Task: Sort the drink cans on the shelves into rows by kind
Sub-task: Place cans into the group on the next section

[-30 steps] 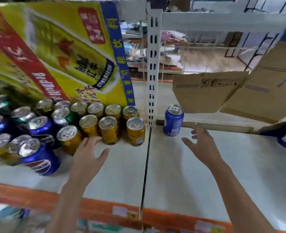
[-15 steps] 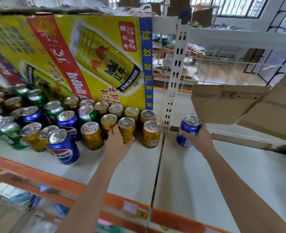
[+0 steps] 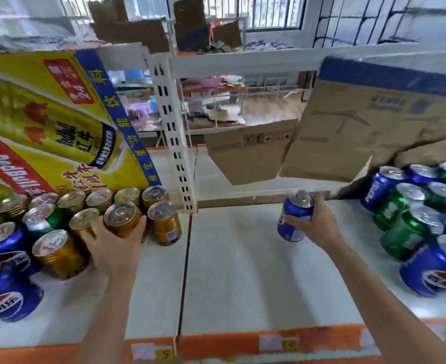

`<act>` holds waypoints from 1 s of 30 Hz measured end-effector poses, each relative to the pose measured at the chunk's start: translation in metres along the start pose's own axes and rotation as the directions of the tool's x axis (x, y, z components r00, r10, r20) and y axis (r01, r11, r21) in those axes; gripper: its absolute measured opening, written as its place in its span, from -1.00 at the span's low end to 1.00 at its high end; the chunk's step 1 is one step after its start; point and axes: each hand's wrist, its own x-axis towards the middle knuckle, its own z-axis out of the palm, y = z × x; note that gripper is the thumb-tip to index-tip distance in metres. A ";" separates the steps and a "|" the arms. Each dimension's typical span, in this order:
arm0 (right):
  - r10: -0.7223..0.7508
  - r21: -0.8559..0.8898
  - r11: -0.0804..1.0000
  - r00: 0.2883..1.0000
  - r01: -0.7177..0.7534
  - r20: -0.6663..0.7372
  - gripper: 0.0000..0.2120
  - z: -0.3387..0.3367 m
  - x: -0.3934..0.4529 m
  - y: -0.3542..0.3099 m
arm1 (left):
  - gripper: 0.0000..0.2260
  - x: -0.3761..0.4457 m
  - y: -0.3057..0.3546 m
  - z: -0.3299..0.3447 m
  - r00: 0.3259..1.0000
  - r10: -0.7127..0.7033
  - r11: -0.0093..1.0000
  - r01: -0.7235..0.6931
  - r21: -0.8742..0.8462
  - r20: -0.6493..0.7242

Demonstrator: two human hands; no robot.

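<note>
The left hand (image 3: 114,245) grips a gold can (image 3: 122,219) and the right hand (image 3: 319,227) a blue can (image 3: 295,216), both round the sidewall above the shelf (image 3: 242,271); rigid, smooth, likely slippery.

Left hand (image 3: 114,248) covers lower part of the gold can (image 3: 123,219) it grips; label unreadable. Right hand (image 3: 319,227) hides back side of blue can (image 3: 294,219). Pepsi can (image 3: 5,292) cut off by left edge; blue can at far right (image 3: 437,269) cut by right edge. Price tags (image 3: 164,353) on shelf lip blurred, illegible. Background behind the shelf smeared, can't tell items.
</note>
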 end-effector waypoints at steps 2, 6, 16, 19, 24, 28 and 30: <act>0.024 -0.025 0.999 0.997 -0.026 -0.076 -0.43 -0.023 0.013 0.015 | -0.26 -0.015 0.017 -0.005 0.997 0.076 0.995 -0.077 -0.068 -0.015; 0.088 -0.086 0.991 0.980 -0.104 -0.179 -0.41 -0.057 0.040 0.035 | -0.28 -0.032 0.044 -0.003 0.965 0.261 0.962 -0.261 -0.082 -0.012; 0.103 -0.170 0.976 0.978 -0.135 -0.183 -0.33 -0.090 0.089 0.051 | -0.37 -0.111 0.121 0.065 0.846 0.456 0.879 -0.378 -0.291 0.276; 0.060 -0.243 0.964 0.980 -0.107 -0.190 -0.35 -0.098 0.079 0.046 | -0.37 -0.133 0.140 0.097 0.794 0.476 0.874 -0.380 -0.305 0.377; -0.186 -0.410 0.903 0.978 0.131 -0.098 -0.49 -0.110 0.022 0.045 | -0.36 -0.167 0.172 0.162 0.701 0.478 0.878 -0.356 -0.320 0.529; -0.211 -0.403 0.885 0.973 0.231 0.093 -0.44 -0.114 -0.025 0.059 | -0.43 -0.195 0.201 0.203 0.644 0.475 0.878 -0.389 -0.278 0.600; -0.186 -0.400 0.889 0.973 0.225 0.134 -0.44 -0.114 -0.036 0.065 | -0.45 -0.204 0.207 0.217 0.627 0.460 0.882 -0.401 -0.246 0.628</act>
